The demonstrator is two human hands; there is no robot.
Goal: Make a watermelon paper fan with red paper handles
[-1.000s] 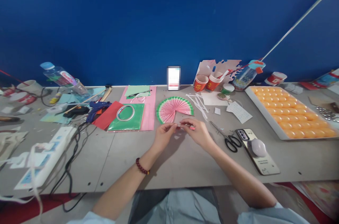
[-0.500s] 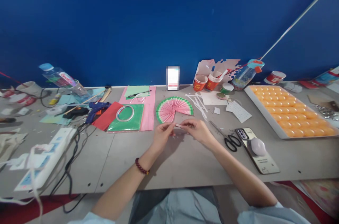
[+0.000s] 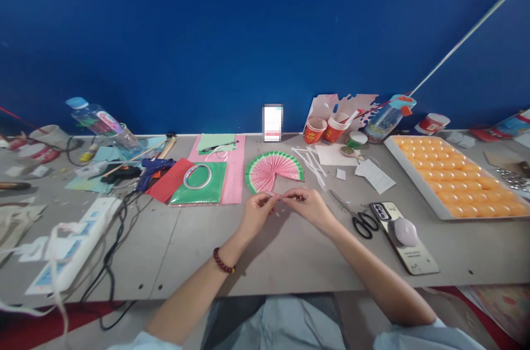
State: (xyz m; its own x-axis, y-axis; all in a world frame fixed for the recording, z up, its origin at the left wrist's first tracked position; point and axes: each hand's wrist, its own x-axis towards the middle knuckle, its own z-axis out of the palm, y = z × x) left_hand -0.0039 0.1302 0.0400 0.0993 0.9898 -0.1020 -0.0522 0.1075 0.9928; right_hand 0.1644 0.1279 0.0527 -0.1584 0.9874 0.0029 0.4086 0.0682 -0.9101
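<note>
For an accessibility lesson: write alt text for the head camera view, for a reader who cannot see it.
A person's left hand and right hand pinch a small pale strip between them over a grey table, near a watermelon paper fan; scissors lie to the right.

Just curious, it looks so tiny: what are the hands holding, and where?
A thin pale strip, pinched at its ends: left hand on one end, right hand on the other, near the paper fan.

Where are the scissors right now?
In the head view, the scissors lie on the table just right of the right hand, between it and the phone.
</note>
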